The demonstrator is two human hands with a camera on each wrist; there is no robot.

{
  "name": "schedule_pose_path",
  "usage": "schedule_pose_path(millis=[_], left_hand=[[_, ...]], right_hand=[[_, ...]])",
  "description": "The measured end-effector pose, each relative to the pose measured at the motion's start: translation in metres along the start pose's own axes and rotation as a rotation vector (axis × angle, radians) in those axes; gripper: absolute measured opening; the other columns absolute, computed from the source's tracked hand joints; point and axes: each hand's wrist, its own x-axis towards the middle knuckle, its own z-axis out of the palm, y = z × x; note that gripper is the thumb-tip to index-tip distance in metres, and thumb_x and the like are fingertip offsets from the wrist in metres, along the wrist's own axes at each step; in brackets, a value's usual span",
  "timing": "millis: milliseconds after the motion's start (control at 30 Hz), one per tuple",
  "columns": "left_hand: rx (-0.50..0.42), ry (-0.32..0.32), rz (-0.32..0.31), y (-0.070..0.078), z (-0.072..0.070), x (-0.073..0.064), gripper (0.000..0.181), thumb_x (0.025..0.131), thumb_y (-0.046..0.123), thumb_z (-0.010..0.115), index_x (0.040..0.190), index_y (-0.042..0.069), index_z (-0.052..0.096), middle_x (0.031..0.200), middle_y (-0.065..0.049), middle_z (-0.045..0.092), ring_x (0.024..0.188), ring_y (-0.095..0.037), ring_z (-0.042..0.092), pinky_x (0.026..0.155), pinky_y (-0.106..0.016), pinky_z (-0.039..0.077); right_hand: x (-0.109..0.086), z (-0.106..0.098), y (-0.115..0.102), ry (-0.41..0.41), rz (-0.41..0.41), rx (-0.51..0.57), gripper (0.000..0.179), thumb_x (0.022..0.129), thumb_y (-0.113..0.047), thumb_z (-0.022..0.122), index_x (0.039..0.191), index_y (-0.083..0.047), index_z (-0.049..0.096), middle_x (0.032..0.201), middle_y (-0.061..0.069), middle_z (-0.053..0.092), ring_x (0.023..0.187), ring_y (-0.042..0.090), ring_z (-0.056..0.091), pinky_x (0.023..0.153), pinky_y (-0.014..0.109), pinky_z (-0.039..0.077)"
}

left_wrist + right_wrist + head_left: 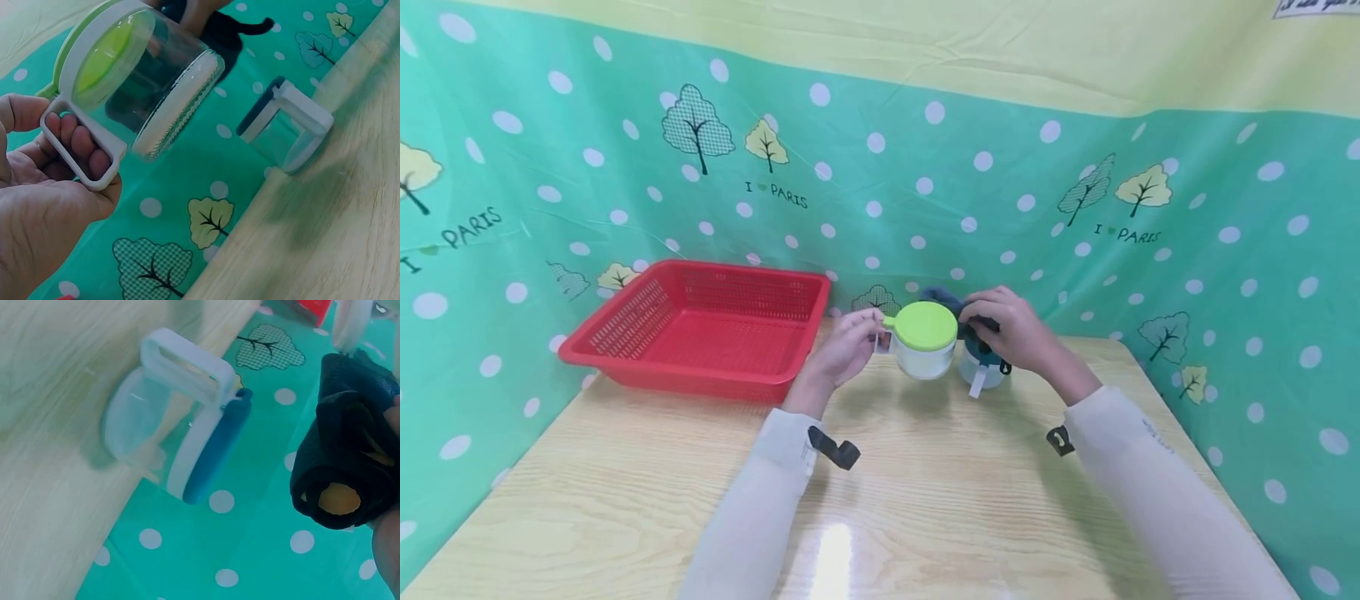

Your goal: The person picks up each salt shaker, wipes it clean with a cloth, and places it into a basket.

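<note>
My left hand grips the white loop handle of a clear jar with a lime-green lid, holding it above the table. Its fingers pass through the loop, and the thumb lies near the lid's tab. In my right hand is a bunched dark cloth, gripped at the jar's right side. Whether the cloth touches the glass is hard to tell. Below the right hand a second clear jar stands on the table, with a dark blue lid and a white handle.
A red perforated plastic basket stands at the back left of the wooden table. Green polka-dot cloth hangs behind and along the sides, close to the table's back edge.
</note>
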Motion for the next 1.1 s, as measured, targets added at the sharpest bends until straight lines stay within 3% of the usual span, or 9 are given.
schedule_pose_path(millis=[133, 333, 600, 767, 933, 1100], left_hand=[[0.001, -0.011, -0.020, -0.0016, 0.0001, 0.0004, 0.022, 0.096, -0.006, 0.042, 0.083, 0.006, 0.056, 0.090, -0.005, 0.052, 0.085, -0.018, 0.048, 0.082, -0.026, 0.042], [0.029, -0.020, -0.044, -0.0053, -0.0006, -0.0026, 0.022, 0.096, -0.006, 0.042, 0.082, 0.006, 0.054, 0.090, -0.006, 0.050, 0.086, -0.020, 0.048, 0.082, -0.027, 0.042], [0.046, -0.034, -0.033, -0.0061, 0.0006, -0.0018, 0.022, 0.097, -0.004, 0.042, 0.084, 0.008, 0.055, 0.087, -0.005, 0.052, 0.084, -0.018, 0.049, 0.083, -0.027, 0.042], [0.059, -0.039, -0.039, -0.0061, 0.0006, -0.0002, 0.022, 0.097, -0.005, 0.043, 0.083, 0.007, 0.055, 0.090, -0.005, 0.050, 0.084, -0.019, 0.048, 0.082, -0.027, 0.042], [0.055, -0.004, -0.041, -0.0072, 0.0001, 0.0000, 0.023, 0.097, -0.006, 0.042, 0.084, 0.007, 0.055, 0.087, -0.005, 0.051, 0.083, -0.018, 0.048, 0.082, -0.027, 0.042], [0.065, 0.021, -0.040, -0.0081, -0.0018, 0.0001, 0.023, 0.098, -0.004, 0.043, 0.084, 0.008, 0.056, 0.085, -0.005, 0.052, 0.084, -0.018, 0.048, 0.083, -0.027, 0.041]], right_hand=[[0.0026, 0.0007, 0.0004, 0.019, 0.017, 0.022, 0.023, 0.083, 0.012, 0.076, 0.097, -0.006, 0.075, 0.114, 0.015, 0.073, 0.107, 0.035, 0.063, 0.088, 0.051, 0.055], [0.0001, 0.0081, 0.0037, -0.074, 0.058, 0.062, 0.022, 0.085, 0.012, 0.074, 0.097, -0.005, 0.076, 0.112, 0.014, 0.074, 0.108, 0.034, 0.066, 0.091, 0.050, 0.055], [0.0046, 0.0071, 0.0043, -0.023, 0.072, 0.092, 0.022, 0.084, 0.012, 0.075, 0.096, -0.007, 0.076, 0.111, 0.014, 0.074, 0.106, 0.034, 0.067, 0.091, 0.052, 0.055], [0.0055, 0.0047, 0.0044, 0.055, 0.121, 0.118, 0.022, 0.085, 0.011, 0.075, 0.096, -0.007, 0.076, 0.114, 0.014, 0.074, 0.108, 0.035, 0.066, 0.092, 0.055, 0.054], [0.0022, 0.0050, 0.0059, 0.033, 0.122, 0.109, 0.022, 0.085, 0.010, 0.075, 0.097, -0.008, 0.076, 0.114, 0.014, 0.074, 0.108, 0.035, 0.066, 0.091, 0.055, 0.055], [0.0006, 0.0026, 0.0060, 0.076, 0.119, 0.109, 0.022, 0.086, 0.010, 0.075, 0.098, -0.008, 0.076, 0.115, 0.014, 0.073, 0.107, 0.035, 0.065, 0.090, 0.055, 0.055]])
